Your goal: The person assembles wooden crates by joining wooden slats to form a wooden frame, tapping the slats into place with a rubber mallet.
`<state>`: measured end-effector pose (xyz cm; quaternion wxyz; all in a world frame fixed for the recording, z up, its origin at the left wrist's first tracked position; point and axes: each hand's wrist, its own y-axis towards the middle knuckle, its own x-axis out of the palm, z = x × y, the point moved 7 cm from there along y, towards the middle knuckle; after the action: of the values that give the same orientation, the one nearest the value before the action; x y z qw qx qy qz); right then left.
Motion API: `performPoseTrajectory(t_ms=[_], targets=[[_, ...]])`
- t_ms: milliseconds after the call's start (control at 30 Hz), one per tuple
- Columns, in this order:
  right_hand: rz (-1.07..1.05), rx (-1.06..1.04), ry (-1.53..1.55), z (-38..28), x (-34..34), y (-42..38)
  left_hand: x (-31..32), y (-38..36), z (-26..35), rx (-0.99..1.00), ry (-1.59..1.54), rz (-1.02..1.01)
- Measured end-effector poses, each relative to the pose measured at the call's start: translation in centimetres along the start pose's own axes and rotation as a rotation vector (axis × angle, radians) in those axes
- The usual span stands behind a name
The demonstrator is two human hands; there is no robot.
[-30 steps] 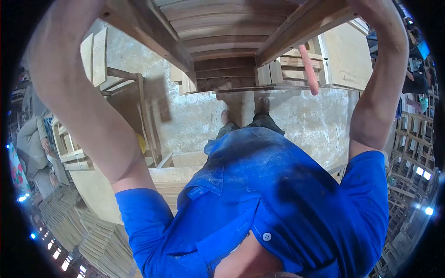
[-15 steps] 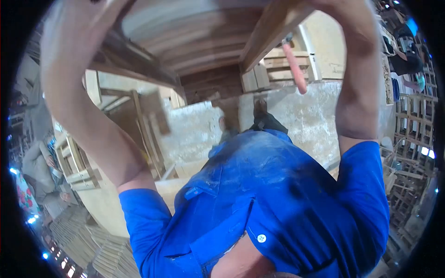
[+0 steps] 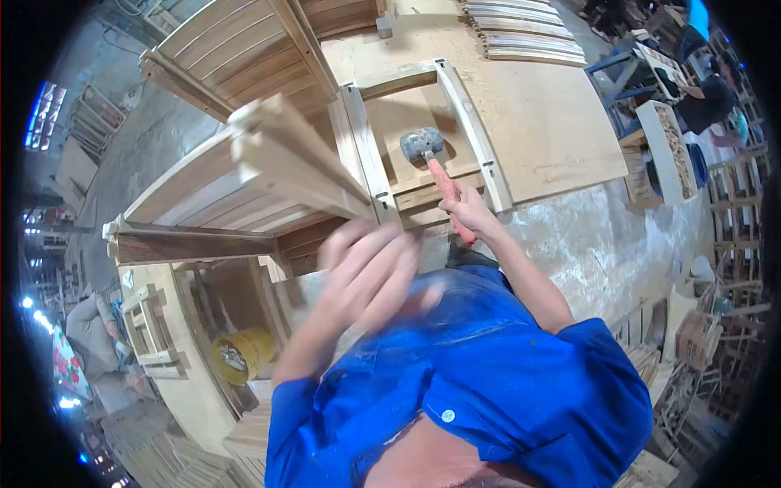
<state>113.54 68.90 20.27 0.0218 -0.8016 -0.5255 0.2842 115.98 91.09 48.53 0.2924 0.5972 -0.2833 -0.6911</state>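
My right hand is closed round the red handle of a rubber mallet. The mallet's dark head overlaps the inside of a pale wooden frame on the bench. My left hand, smeared by motion, is in front of my body with its thumb apart from the fingers and nothing visible in it. Just beyond its fingers is the near end of a wooden rail, also blurred. That rail borders a curved slatted wooden assembly on the left.
Another slatted wooden assembly stands behind. Stacked slats lie at the far side of the plywood bench top. A yellow bucket is at lower left. People are at the left and far right, near a box of wood pieces.
Both hands have come down from the slatted assembly toward my body. The right hand has taken hold of the mallet, and the assembly now appears farther left.
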Motion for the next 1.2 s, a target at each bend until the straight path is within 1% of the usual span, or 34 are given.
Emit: performPoseTrajectory(t_ms=[33,67,100,133,167,200,233,267,300,333,367,433,500,533,567,633,667,700,733,767,800,833,867,900,933,967,1000,1033,1067,1100,1133,1167,1200], targets=[[0.014,-0.037,0.124,0.3,-0.8,0.1,6.3,-2.3,-1.4,-0.019,-0.033,0.065],[-0.022,-0.075,0.196,1.2,-2.3,0.1,12.1,-3.7,-3.3,-0.215,-0.155,-0.011],[-0.06,-0.115,0.263,2.1,-4.4,0.1,17.3,-5.3,-5.0,-0.33,-0.162,-0.175],[-0.042,-0.033,0.325,1.5,-7.2,-1.3,21.5,-7.5,-6.3,-0.434,-0.138,-0.207],[0.011,-0.073,0.349,1.6,-9.9,-1.9,24.1,-8.0,-6.8,-0.448,-0.118,-0.196],[0.055,-0.078,0.352,2.6,-12.4,-1.9,26.9,-8.5,-7.3,-0.499,0.011,-0.313],[0.099,-0.082,0.354,3.6,-15.0,-1.8,29.1,-8.9,-8.0,-0.554,0.139,-0.427],[0.138,-0.055,0.337,5.3,-17.2,-1.2,30.2,-8.5,-7.6,-0.454,0.228,-0.429],[0.136,0.03,0.336,6.8,-19.0,-0.4,30.8,-8.1,-7.8,-0.478,0.244,-0.414],[0.138,0.112,0.334,8.2,-20.5,0.4,32.0,-8.2,-8.1,-0.528,0.218,-0.517],[0.12,0.088,0.322,9.4,-21.2,1.7,33.1,-8.2,-8.5,-0.576,0.192,-0.615],[0.248,0.029,0.323,13.4,-22.2,4.6,33.7,-8.1,-9.1,-0.583,0.273,-0.534],[0.333,-0.075,-0.26,17.2,-22.6,7.3,34.1,-8.3,-9.2,-0.5,0.296,-0.577],[0.393,-0.121,-0.454,15.2,-22.8,6.5,33.6,-7.8,-9.2,-0.458,0.27,-0.499],[0.46,-0.171,-0.645,12.9,-22.3,5.6,32.9,-7.0,-9.5,-0.474,0.297,-0.475],[0.54,-0.172,-0.676,11.1,-21.5,5.1,30.7,-4.2,-9.4,-0.507,0.167,-0.435],[0.537,-0.205,-0.681,10.4,-20.7,5.1,29.2,-2.6,-9.5,-0.491,0.151,-0.341],[0.624,-0.282,-0.562,9.5,-20.7,4.7,27.4,-0.8,-9.5,-0.505,0.171,-0.318],[0.702,-0.356,-0.437,8.6,-21.1,4.8,24.8,1.1,-9.5,-0.564,0.103,-0.229],[0.69,-0.384,-0.438,8.1,-21.1,6.0,22.1,2.8,-9.5,-0.619,0.034,-0.142],[0.508,-0.357,-0.182,8.5,-20.2,8.1,19.9,3.5,-9.9,-0.724,-0.001,-0.148],[0.316,-0.321,0.069,8.5,-18.8,9.9,18.0,4.3,-9.5,-0.736,0.025,-0.131],[0.108,-0.047,0.394,5.4,-16.9,9.1,15.6,4.5,-9.4,-0.834,-0.138,0.048],[0.082,-0.064,0.391,1.9,-15.6,9.3,13.1,4.6,-9.2,-0.919,-0.302,0.232],[-0.056,0.059,0.77,-0.4,-13.1,9.9,10.9,5.7,-7.9,-0.877,-0.196,0.156],[-0.202,0.2,1.14,-3.2,-10.7,10.0,9.1,6.1,-6.6,-0.885,-0.174,0.168],[-0.284,0.201,1.228,-7.2,-9.5,10.0,7.9,5.4,-5.9,-1.043,-0.423,0.313],[-0.364,0.207,1.315,-11.1,-8.5,9.7,6.8,4.2,-5.8,-1.123,-0.591,0.458],[-0.284,0.066,1.336,-14.6,-9.0,9.6,5.7,3.0,-5.6,-1.187,-0.752,0.627],[-0.201,-0.075,1.354,-18.0,-9.8,9.2,3.2,3.9,-5.4,-1.037,-0.793,0.755],[-0.213,-0.135,1.331,-21.8,-10.2,8.1,0.8,4.8,-5.2,-0.873,-0.836,0.864],[-0.223,-0.196,1.309,-25.4,-10.7,7.2,-3.4,8.1,-4.0,-0.565,-0.84,0.917],[-0.305,-0.237,1.317,-28.3,-10.6,6.7,-6.1,8.6,-3.8,-0.59,-0.8,1.004]])
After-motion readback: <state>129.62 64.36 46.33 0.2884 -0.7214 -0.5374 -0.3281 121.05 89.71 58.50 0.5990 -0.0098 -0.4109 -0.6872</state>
